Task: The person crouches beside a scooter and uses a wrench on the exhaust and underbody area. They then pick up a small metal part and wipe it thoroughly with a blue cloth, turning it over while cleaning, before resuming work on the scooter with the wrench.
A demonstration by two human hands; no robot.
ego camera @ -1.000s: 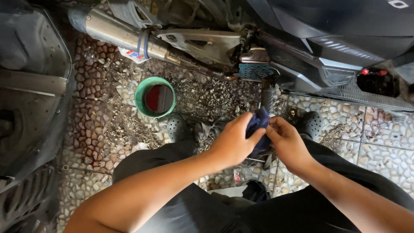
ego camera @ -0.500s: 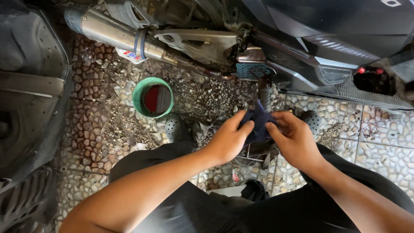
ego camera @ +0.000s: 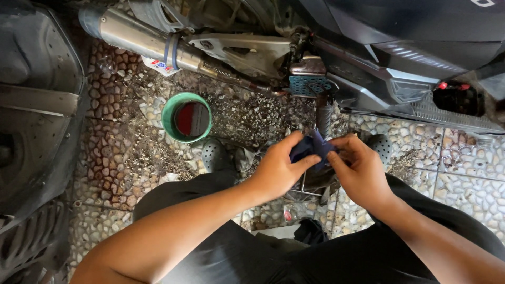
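Both my hands meet over my knees around a small dark blue cloth [ego camera: 311, 148]. My left hand [ego camera: 279, 171] pinches the cloth's left side with thumb and fingers. My right hand [ego camera: 360, 171] grips its right side, fingers curled in. The cloth is bunched, and whatever it wraps is hidden. Just beyond the cloth hangs a black footpeg [ego camera: 323, 118] of the motorcycle [ego camera: 400, 58].
A green bowl [ego camera: 187, 118] holding dark red liquid sits on the pebble floor to the left. A metal exhaust pipe [ego camera: 142, 39] runs across the top. Dark bodywork [ego camera: 31, 121] and a tyre fill the left edge. My grey clogs [ego camera: 213, 155] rest on the floor.
My hands have shifted slightly down and right with the cloth, and the fingers have re-gripped it. The view has tilted a little.
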